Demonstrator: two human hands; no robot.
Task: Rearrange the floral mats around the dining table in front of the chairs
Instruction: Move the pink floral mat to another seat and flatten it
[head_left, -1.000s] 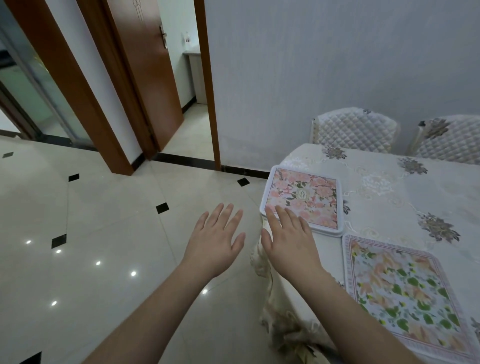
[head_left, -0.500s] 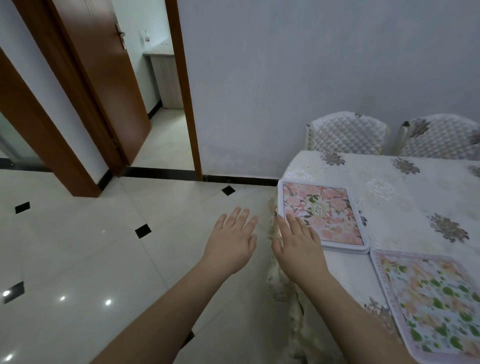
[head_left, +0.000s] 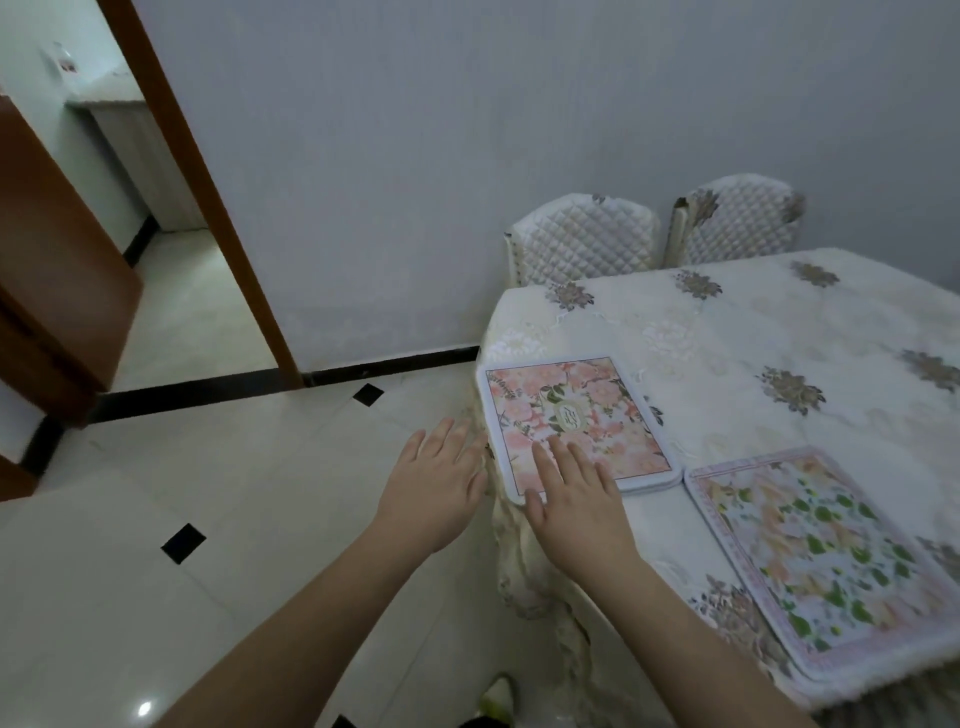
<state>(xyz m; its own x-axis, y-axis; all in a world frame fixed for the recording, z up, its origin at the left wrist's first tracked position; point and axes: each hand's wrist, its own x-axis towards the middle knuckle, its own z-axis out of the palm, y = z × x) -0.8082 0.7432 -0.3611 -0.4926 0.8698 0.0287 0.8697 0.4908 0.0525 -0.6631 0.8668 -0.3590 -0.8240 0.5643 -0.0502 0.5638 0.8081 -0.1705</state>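
Nearest me, at the table corner, my right hand (head_left: 582, 506) lies flat with straight fingers on the pink floral mat (head_left: 576, 421); my left hand (head_left: 439, 491) hovers spread beside it, off the table's edge and gripping nothing. I judge the mat light, thin and fairly stiff, best slid or pinched at its overhanging rim. A green floral mat (head_left: 826, 561) touches its corner, crowding any turn. Beyond, the tablecloth (head_left: 753, 338) may bunch; two quilted chairs (head_left: 587, 239) stand against the wall.

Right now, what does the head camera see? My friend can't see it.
The right hand lies flat on a pink floral mat at the table's corner; the left hand hovers open beside it. A green-leaf mat lies alongside.
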